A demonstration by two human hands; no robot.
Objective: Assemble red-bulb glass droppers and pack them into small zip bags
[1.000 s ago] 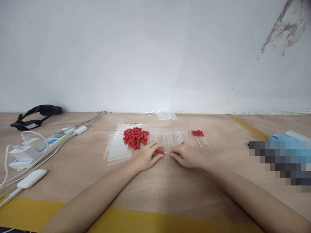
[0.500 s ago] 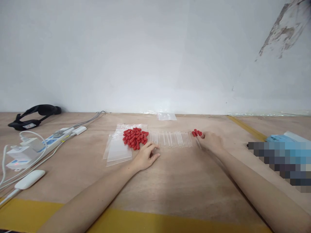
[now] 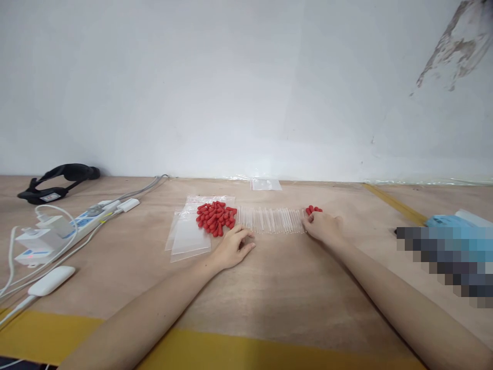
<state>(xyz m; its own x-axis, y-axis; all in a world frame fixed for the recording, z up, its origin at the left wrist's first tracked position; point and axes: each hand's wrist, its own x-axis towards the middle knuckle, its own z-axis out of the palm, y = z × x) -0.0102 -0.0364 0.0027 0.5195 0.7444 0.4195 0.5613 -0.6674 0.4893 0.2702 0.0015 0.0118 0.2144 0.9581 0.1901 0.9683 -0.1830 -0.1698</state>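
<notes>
A row of thin clear dropper tubes point(image 3: 265, 220) lies side by side on the wooden table. At the row's right end is my right hand point(image 3: 321, 226), fingers pinched together and pointing down; whatever they hold is hidden behind them. Just beyond those fingers lie a few red rubber bulbs point(image 3: 313, 209), partly covered by the hand. My left hand point(image 3: 233, 248) rests on the table near the row's left end, its fingers loosely bent, apart and holding nothing. Beside it a pile of red dropper bulbs point(image 3: 215, 218) sits on overlapping clear plastic bags point(image 3: 188, 241).
A small clear bag point(image 3: 265, 184) lies by the wall. To the left are a power strip point(image 3: 82, 223) with chargers and cables, a white oblong device point(image 3: 52, 280) and a black strap point(image 3: 42, 195). A blue item point(image 3: 449, 222) and a blurred-out area are at right.
My right hand has shifted slightly left to the end of the row. The tube that stuck out below its fingers no longer shows. My left hand stays in place.
</notes>
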